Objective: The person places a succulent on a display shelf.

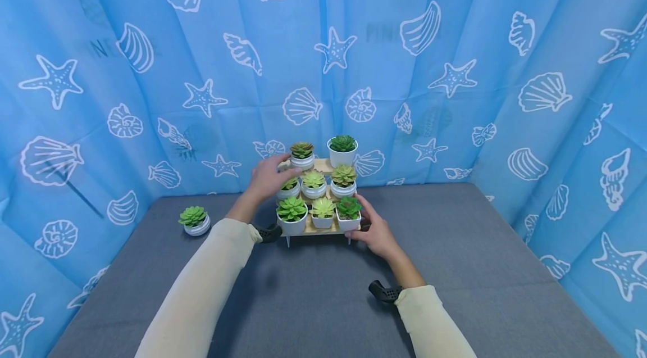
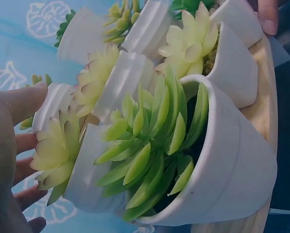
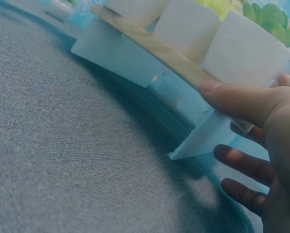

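Observation:
A tiered stand with wooden shelves [image 1: 313, 231] and clear side panels [image 3: 193, 138] holds several potted succulents. My left hand [image 1: 266, 178] is at its upper left. Thumb and forefinger lie on either side of a white ringed pot [image 2: 52, 107] with a brownish-green succulent [image 1: 302, 149] on the top shelf; the other fingers are spread. My right hand [image 1: 378, 234] holds the stand's front right corner, thumb on the wooden edge [image 3: 176, 62]. Beside it, on the bottom shelf, is a white pot [image 3: 244, 53] with a dark green succulent [image 1: 349, 207].
Apart from the stand, a green succulent in a white pot [image 1: 198, 226] sits on the grey tabletop [image 1: 323, 302] to the left. Behind the table hangs a blue curtain [image 1: 242, 94] printed with shells and starfish. Black bands [image 1: 385, 291] circle both wrists.

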`<action>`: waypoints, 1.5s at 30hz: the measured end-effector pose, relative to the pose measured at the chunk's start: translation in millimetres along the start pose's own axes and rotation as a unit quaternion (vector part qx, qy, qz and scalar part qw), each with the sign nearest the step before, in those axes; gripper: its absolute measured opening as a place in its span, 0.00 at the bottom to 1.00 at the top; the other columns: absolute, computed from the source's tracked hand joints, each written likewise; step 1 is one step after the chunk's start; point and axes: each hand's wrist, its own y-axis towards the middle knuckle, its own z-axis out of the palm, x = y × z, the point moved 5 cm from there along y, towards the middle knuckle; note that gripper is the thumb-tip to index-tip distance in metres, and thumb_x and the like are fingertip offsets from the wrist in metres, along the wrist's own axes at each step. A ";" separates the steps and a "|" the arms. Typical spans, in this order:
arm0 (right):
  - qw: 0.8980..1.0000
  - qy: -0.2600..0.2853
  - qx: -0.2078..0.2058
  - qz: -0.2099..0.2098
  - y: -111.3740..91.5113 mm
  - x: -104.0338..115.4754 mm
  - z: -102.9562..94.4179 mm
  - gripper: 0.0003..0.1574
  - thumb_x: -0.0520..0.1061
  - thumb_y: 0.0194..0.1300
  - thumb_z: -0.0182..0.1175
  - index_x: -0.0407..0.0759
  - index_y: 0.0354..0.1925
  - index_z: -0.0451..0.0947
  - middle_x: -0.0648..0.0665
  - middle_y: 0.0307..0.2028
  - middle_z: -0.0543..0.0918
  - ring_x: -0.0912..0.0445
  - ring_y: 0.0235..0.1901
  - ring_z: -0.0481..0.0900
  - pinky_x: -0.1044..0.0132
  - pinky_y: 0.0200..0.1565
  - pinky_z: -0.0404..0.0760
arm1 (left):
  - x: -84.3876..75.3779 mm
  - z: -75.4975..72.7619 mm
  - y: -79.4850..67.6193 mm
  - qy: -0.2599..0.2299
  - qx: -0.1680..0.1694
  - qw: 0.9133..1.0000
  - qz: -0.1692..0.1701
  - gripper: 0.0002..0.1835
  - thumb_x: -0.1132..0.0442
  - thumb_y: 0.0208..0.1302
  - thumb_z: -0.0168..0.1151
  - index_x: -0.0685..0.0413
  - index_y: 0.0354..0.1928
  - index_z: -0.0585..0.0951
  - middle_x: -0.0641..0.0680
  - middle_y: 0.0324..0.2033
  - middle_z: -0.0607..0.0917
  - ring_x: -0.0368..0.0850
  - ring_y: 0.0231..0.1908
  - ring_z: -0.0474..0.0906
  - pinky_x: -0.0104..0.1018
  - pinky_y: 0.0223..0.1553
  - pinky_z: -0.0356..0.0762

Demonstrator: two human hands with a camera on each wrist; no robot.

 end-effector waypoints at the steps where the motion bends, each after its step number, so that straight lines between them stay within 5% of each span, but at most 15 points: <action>1: 1.000 0.001 0.002 -0.003 -1.5 4.6 -0.7 0.60 0.36 0.53 0.73 0.53 0.76 0.51 0.33 0.58 0.76 0.43 0.51 0.78 0.48 0.49 0.79 | -0.2 0.6 0.4 0.008 0.001 1.000 -0.002 0.37 0.41 0.67 0.55 0.52 0.72 0.64 0.57 0.68 0.67 0.62 0.69 0.55 0.64 0.63 0.48; 7: 1.000 0.000 0.014 -0.005 -12.8 34.4 -5.4 0.58 0.34 0.55 0.71 0.43 0.75 0.50 0.29 0.57 0.76 0.40 0.50 0.78 0.48 0.48 0.79 | -0.8 4.1 1.3 0.043 0.010 0.999 -0.008 0.39 0.39 0.66 0.54 0.50 0.73 0.62 0.57 0.69 0.66 0.65 0.69 0.53 0.64 0.62 0.50; 13: 1.000 -0.002 0.011 0.001 -15.4 41.2 -5.7 0.58 0.33 0.55 0.70 0.43 0.75 0.50 0.29 0.57 0.76 0.39 0.51 0.78 0.46 0.49 0.78 | -3.1 4.8 3.5 0.048 0.013 0.999 -0.012 0.40 0.38 0.66 0.55 0.51 0.74 0.62 0.56 0.69 0.66 0.64 0.69 0.53 0.64 0.63 0.49; 24: 1.000 0.004 0.013 -0.005 -13.2 37.4 -5.1 0.58 0.33 0.55 0.71 0.44 0.75 0.50 0.29 0.58 0.75 0.39 0.51 0.78 0.46 0.49 0.78 | 0.8 3.5 2.7 -0.047 -0.041 0.998 -0.015 0.30 0.46 0.67 0.59 0.52 0.67 0.72 0.54 0.57 0.80 0.55 0.62 0.68 0.61 0.65 0.47; 28: 1.000 0.003 0.012 -0.011 -12.7 36.9 -6.0 0.58 0.33 0.55 0.71 0.43 0.75 0.50 0.29 0.58 0.75 0.39 0.51 0.78 0.45 0.49 0.78 | -1.8 4.8 3.7 -0.049 -0.032 0.998 -0.016 0.32 0.46 0.66 0.60 0.52 0.68 0.71 0.54 0.58 0.79 0.56 0.64 0.65 0.62 0.65 0.45; 35: 1.000 -0.004 -0.001 -0.005 1.0 -3.6 1.7 0.61 0.38 0.53 0.74 0.57 0.76 0.50 0.35 0.59 0.76 0.44 0.51 0.78 0.50 0.48 0.79 | -5.4 9.9 6.2 -0.033 -0.015 0.999 -0.018 0.32 0.46 0.67 0.59 0.50 0.69 0.69 0.53 0.59 0.78 0.57 0.65 0.65 0.63 0.65 0.46; 45: 1.000 -0.004 -0.002 -0.006 1.2 -4.3 0.7 0.61 0.37 0.53 0.74 0.58 0.76 0.51 0.35 0.59 0.76 0.44 0.52 0.78 0.48 0.49 0.79 | -11.5 8.4 0.9 -0.047 -0.011 0.999 0.003 0.30 0.48 0.67 0.60 0.49 0.68 0.71 0.54 0.61 0.77 0.57 0.65 0.65 0.65 0.65 0.43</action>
